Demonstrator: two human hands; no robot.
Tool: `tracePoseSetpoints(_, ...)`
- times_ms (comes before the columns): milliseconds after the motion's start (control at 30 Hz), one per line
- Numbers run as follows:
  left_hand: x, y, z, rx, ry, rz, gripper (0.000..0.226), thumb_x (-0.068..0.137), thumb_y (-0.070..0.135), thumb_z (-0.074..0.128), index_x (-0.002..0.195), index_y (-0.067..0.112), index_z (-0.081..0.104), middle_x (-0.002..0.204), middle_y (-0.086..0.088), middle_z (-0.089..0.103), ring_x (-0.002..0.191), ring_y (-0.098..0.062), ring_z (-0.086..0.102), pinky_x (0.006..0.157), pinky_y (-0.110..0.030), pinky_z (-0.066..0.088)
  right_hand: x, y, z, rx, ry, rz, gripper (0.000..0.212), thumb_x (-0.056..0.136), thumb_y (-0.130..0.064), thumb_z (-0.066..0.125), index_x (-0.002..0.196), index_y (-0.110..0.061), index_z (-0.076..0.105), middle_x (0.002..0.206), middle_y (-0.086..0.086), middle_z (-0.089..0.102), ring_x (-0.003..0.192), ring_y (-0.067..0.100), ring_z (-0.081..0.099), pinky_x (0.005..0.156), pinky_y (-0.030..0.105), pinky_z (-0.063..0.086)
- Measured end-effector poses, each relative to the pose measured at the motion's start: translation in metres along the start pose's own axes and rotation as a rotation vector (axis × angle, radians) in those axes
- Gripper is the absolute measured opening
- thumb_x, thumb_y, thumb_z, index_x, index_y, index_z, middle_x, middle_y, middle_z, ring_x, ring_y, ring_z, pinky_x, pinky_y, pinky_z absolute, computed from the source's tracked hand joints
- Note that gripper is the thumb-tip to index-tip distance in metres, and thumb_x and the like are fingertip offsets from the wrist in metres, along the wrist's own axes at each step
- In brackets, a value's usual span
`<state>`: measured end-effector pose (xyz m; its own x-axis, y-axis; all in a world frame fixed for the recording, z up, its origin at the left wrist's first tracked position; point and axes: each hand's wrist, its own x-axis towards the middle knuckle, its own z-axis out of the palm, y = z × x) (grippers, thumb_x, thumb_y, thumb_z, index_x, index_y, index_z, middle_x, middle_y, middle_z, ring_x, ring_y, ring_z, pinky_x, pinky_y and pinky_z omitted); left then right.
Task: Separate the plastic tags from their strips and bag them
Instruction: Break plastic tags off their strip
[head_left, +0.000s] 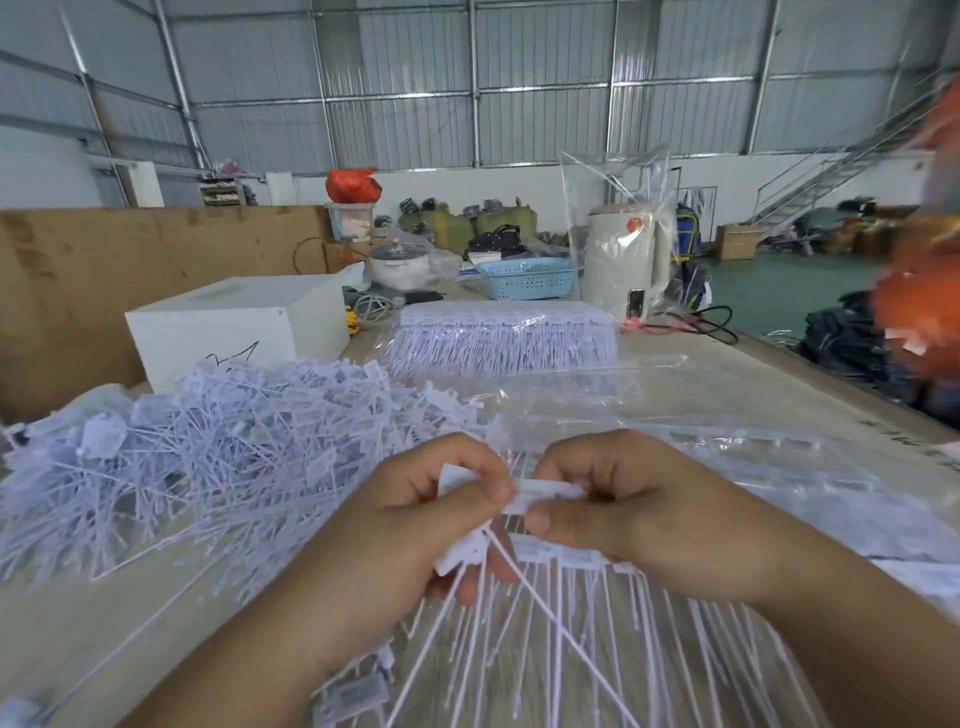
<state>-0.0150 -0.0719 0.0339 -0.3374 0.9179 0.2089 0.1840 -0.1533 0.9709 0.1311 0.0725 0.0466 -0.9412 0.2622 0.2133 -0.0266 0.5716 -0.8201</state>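
A large loose heap of separated white plastic tags (208, 457) is spread over the left part of the wooden surface (779, 395). Behind the heap, a white box (234, 327) is set on the surface, with a brown board (130, 280) standing at its left and rear.

Near the middle, low in the view, the left hand (410, 525) is held with its fingers curled; several detached tags are gathered in it, their thin tails fanning downward, and one flat tag head is pinched between thumb and forefinger. Just beside it, the right hand (613, 499) is clenched around the end of a strip of tags (550, 491), which is pinched between thumb and fingers. The two hands are brought almost together at the strip. Below the right hand, the remaining tags of the strip are seen hanging in a row over clear plastic film (701, 452) that is laid across the surface.

Farther back at centre, a packed bundle of tag strips (504, 332) is lying in clear wrap. Behind it, a blue basket (527, 278) and, to the right, a white kettle (623, 254) inside a clear plastic bag (613, 176) are placed. At the far right edge, a blurred orange shape (919, 291) is visible.
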Motion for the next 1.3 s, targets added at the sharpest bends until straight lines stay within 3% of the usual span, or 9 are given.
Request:
tracePoseSetpoints(100, 0.003, -0.006, 0.013, -0.001, 0.115, 0.028, 0.026, 0.066, 0.054, 0.064, 0.074, 0.03, 0.064, 0.058, -0.008, 0.066, 0.047, -0.021, 0.053, 0.043, -0.023, 0.036, 0.003, 0.001, 0.004, 0.043, 0.109, -0.026, 0.032, 0.082, -0.032, 0.068, 0.072, -0.003, 0.058, 0.058, 0.003, 0.037, 0.052, 0.017, 0.034, 0.053, 0.03, 0.027)
tracePoseSetpoints(367, 0.008, -0.004, 0.03, -0.011, 0.389, 0.211, 0.013, 0.086, 0.037, 0.057, 0.077, 0.032, 0.065, 0.056, -0.002, 0.063, 0.047, -0.013, 0.055, 0.044, -0.024, 0.042, 0.007, -0.004, 0.033, 0.169, 0.455, -0.077, 0.025, 0.092, -0.021, 0.063, 0.069, -0.011, 0.063, 0.06, 0.022, 0.044, 0.052, 0.019, 0.036, 0.05, 0.03, 0.032)
tracePoseSetpoints(533, 0.01, 0.0, 0.04, -0.025, 0.476, 0.317, 0.021, 0.095, 0.021, 0.055, 0.079, 0.03, 0.066, 0.061, 0.002, 0.066, 0.051, -0.005, 0.059, 0.042, -0.016, 0.042, 0.012, -0.008, 0.052, 0.194, 0.659, -0.194, 0.029, 0.092, -0.022, 0.061, 0.063, -0.017, 0.061, 0.054, 0.001, 0.057, 0.049, 0.014, 0.049, 0.049, 0.022, 0.039)
tracePoseSetpoints(667, 0.011, -0.002, 0.043, 0.122, 0.539, 0.457, 0.012, 0.092, 0.03, 0.052, 0.087, 0.033, 0.063, 0.072, 0.007, 0.068, 0.059, -0.004, 0.062, 0.053, -0.016, 0.046, 0.02, -0.01, 0.065, 0.119, 0.799, -0.228, 0.024, 0.088, -0.031, 0.055, 0.069, -0.017, 0.062, 0.06, 0.0, 0.062, 0.054, 0.014, 0.056, 0.053, 0.031, 0.045)
tracePoseSetpoints(833, 0.013, -0.003, 0.024, 0.284, 0.448, 0.467, 0.013, 0.092, 0.035, 0.05, 0.092, 0.04, 0.062, 0.074, 0.006, 0.067, 0.06, -0.01, 0.062, 0.054, -0.028, 0.052, 0.021, -0.005, 0.047, 0.116, 0.586, -0.259, 0.021, 0.091, -0.03, 0.057, 0.076, -0.018, 0.065, 0.063, 0.012, 0.058, 0.056, 0.027, 0.05, 0.054, 0.041, 0.042)
tracePoseSetpoints(933, 0.013, -0.003, 0.011, 0.218, 0.319, 0.356, 0.016, 0.089, 0.042, 0.054, 0.1, 0.048, 0.064, 0.069, 0.004, 0.067, 0.061, -0.013, 0.066, 0.049, -0.028, 0.052, 0.014, 0.004, 0.022, 0.123, 0.38, -0.206, 0.019, 0.094, -0.028, 0.06, 0.08, -0.017, 0.065, 0.057, 0.005, 0.041, 0.052, 0.015, 0.036, 0.05, 0.028, 0.032)
tracePoseSetpoints(1067, 0.014, -0.001, 0.006, 0.078, 0.167, 0.227, 0.014, 0.082, 0.042, 0.062, 0.089, 0.037, 0.073, 0.057, 0.001, 0.062, 0.051, -0.012, 0.059, 0.041, -0.022, 0.043, 0.009, 0.006, 0.009, 0.135, 0.231, -0.187, 0.019, 0.092, -0.026, 0.061, 0.075, -0.017, 0.063, 0.055, -0.011, 0.039, 0.05, 0.006, 0.035, 0.05, 0.017, 0.029)
tracePoseSetpoints(1167, 0.016, -0.001, 0.011, 0.018, 0.279, 0.236, 0.016, 0.09, 0.026, 0.06, 0.084, 0.031, 0.074, 0.055, -0.001, 0.063, 0.049, -0.013, 0.06, 0.041, -0.021, 0.042, 0.012, 0.004, 0.013, 0.143, 0.294, -0.157, 0.021, 0.094, -0.019, 0.061, 0.074, -0.012, 0.063, 0.053, -0.009, 0.037, 0.048, 0.007, 0.033, 0.047, 0.018, 0.029)
tracePoseSetpoints(1300, 0.02, -0.001, 0.024, -0.005, 0.476, 0.249, 0.031, 0.098, 0.018, 0.053, 0.08, 0.032, 0.074, 0.061, 0.0, 0.067, 0.054, -0.008, 0.062, 0.044, -0.018, 0.044, 0.018, 0.0, 0.034, 0.15, 0.491, -0.147, 0.023, 0.096, -0.017, 0.059, 0.076, -0.008, 0.066, 0.054, 0.012, 0.04, 0.047, 0.012, 0.032, 0.047, 0.025, 0.029)
